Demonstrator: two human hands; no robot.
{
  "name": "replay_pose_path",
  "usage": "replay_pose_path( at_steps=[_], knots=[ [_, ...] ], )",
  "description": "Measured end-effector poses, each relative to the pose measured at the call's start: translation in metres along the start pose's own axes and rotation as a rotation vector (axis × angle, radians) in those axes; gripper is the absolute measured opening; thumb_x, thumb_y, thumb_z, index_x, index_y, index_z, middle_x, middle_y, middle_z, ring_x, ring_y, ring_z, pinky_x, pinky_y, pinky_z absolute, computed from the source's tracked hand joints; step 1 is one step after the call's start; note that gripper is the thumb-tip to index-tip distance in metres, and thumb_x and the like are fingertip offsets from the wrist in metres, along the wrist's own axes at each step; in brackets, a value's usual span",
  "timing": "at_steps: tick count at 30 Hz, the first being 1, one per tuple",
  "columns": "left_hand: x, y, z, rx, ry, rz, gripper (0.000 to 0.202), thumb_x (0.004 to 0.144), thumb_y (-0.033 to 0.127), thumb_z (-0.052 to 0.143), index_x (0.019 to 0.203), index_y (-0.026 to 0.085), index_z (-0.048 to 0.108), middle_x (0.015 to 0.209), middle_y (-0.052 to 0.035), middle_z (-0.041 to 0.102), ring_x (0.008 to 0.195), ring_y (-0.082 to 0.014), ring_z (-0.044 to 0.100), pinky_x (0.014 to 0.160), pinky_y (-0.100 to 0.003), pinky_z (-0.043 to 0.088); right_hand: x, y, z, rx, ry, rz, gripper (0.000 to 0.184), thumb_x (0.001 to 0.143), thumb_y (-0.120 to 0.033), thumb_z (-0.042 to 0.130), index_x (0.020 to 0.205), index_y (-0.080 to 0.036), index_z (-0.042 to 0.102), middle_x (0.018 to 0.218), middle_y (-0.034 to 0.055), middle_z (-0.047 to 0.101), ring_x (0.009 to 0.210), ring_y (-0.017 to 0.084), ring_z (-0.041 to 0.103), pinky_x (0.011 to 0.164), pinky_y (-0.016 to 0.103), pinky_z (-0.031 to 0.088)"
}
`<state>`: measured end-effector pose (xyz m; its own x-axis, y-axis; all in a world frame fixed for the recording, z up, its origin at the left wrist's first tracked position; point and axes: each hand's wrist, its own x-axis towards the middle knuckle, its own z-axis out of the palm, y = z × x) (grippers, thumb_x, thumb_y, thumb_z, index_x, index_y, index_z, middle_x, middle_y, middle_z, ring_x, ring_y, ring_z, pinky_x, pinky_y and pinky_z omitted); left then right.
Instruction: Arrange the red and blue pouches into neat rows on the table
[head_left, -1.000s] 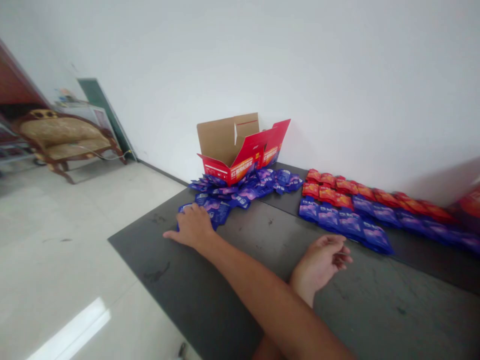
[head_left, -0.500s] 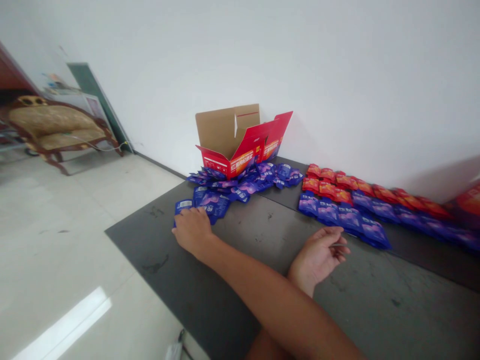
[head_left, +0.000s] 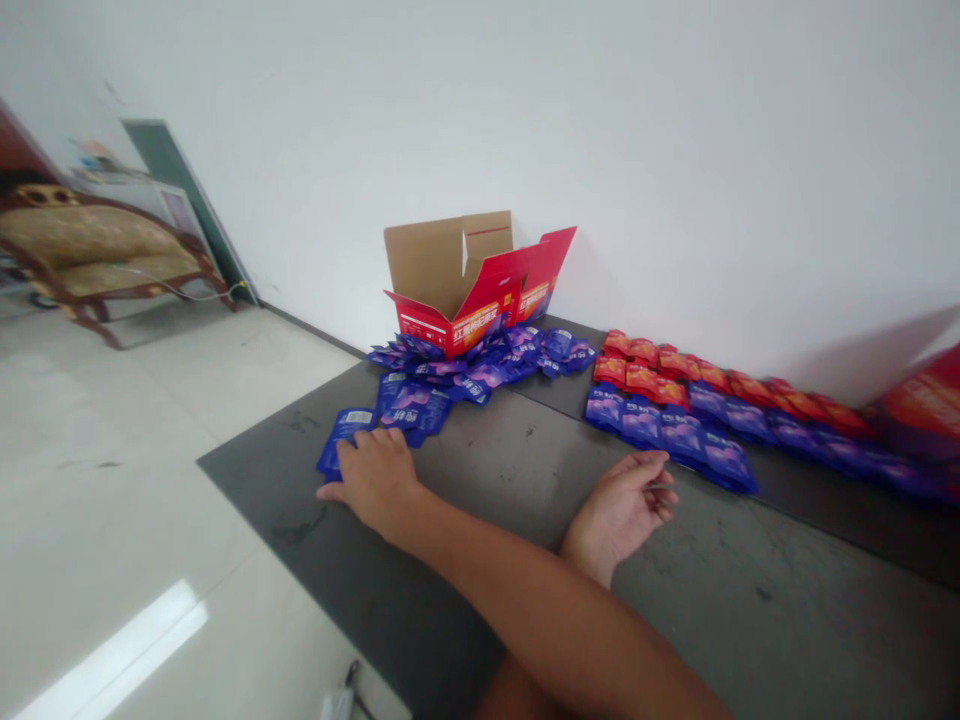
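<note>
My right hand (head_left: 379,484) reaches across to the left, crossing above my left forearm. Its fingers lie on a blue pouch (head_left: 346,432) with a white barcode label, and the thumb is at the pouch's near edge. Beside it, more blue pouches (head_left: 411,405) overlap on the table. My left hand (head_left: 619,512) hovers palm up at the right, fingers curled and thumb closed over them. A thin grey line shows between its thumb and fingers; I cannot make out what it is. Just beyond it runs a row of blue pouches (head_left: 684,434).
An open red carton (head_left: 484,325) stands against the wall, with a heap of blue pouches (head_left: 517,350) before it. Red pouches (head_left: 641,378) line the back right of the dark table (head_left: 495,470). Another red box (head_left: 926,400) is at the right edge. A sofa (head_left: 97,245) stands far left.
The barcoded blue pouch has slid left and towards me under my right hand, away from its neighbours. My right thumb has spread outward. The left hand keeps its pose; the view has shifted slightly.
</note>
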<state>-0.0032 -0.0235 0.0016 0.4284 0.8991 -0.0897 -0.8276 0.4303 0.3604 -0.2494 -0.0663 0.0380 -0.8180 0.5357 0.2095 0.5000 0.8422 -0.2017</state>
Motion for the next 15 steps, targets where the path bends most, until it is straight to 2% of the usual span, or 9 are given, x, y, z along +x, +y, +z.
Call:
replay_pose_path(
  at_steps=[4, 8, 10, 12, 15],
  knots=[
    [-0.003, 0.003, 0.005, 0.040, 0.027, -0.012, 0.033, 0.071, 0.029, 0.085, 0.096, 0.016, 0.068, 0.080, -0.0003, 0.059, 0.061, -0.0081, 0.057, 0.056, -0.022, 0.036, 0.003, -0.007, -0.007, -0.032, -0.083, -0.041, 0.050, 0.097, -0.057, 0.054, 0.108, -0.010, 0.069, 0.112, 0.0159, 0.071, 0.106, 0.026, 0.066, 0.095, 0.041, 0.046],
    [-0.006, 0.005, 0.009, 0.058, 0.049, -0.014, 0.034, 0.068, 0.030, 0.086, 0.094, 0.016, 0.068, 0.079, 0.0003, 0.059, 0.061, -0.0080, 0.056, 0.057, -0.022, 0.035, 0.003, -0.006, -0.014, 0.000, -0.187, -0.068, 0.062, 0.085, -0.069, 0.063, 0.105, -0.010, 0.069, 0.113, 0.0184, 0.072, 0.106, 0.029, 0.068, 0.095, 0.043, 0.048],
    [-0.006, 0.004, 0.010, 0.075, 0.049, -0.016, 0.035, 0.068, 0.031, 0.087, 0.094, 0.017, 0.068, 0.079, 0.0004, 0.058, 0.061, -0.0082, 0.056, 0.057, -0.022, 0.035, 0.002, -0.006, -0.017, 0.026, -0.223, -0.081, 0.062, 0.078, -0.070, 0.071, 0.102, -0.012, 0.069, 0.112, 0.0178, 0.073, 0.104, 0.029, 0.069, 0.094, 0.044, 0.049],
    [-0.005, 0.003, 0.009, 0.092, 0.045, -0.022, 0.035, 0.068, 0.032, 0.087, 0.093, 0.017, 0.067, 0.079, 0.0005, 0.058, 0.061, -0.0080, 0.056, 0.058, -0.022, 0.035, 0.001, -0.007, -0.017, 0.046, -0.229, -0.086, 0.057, 0.075, -0.065, 0.077, 0.098, -0.013, 0.070, 0.107, 0.0160, 0.075, 0.101, 0.029, 0.070, 0.093, 0.044, 0.050],
    [-0.003, 0.001, 0.006, 0.107, 0.047, -0.021, 0.034, 0.069, 0.034, 0.087, 0.093, 0.017, 0.067, 0.080, 0.0008, 0.058, 0.062, -0.0079, 0.055, 0.058, -0.022, 0.035, 0.000, -0.010, -0.014, 0.069, -0.205, -0.106, 0.039, 0.080, -0.051, 0.079, 0.093, -0.016, 0.071, 0.098, 0.0122, 0.076, 0.096, 0.026, 0.072, 0.088, 0.041, 0.053]
  ],
)
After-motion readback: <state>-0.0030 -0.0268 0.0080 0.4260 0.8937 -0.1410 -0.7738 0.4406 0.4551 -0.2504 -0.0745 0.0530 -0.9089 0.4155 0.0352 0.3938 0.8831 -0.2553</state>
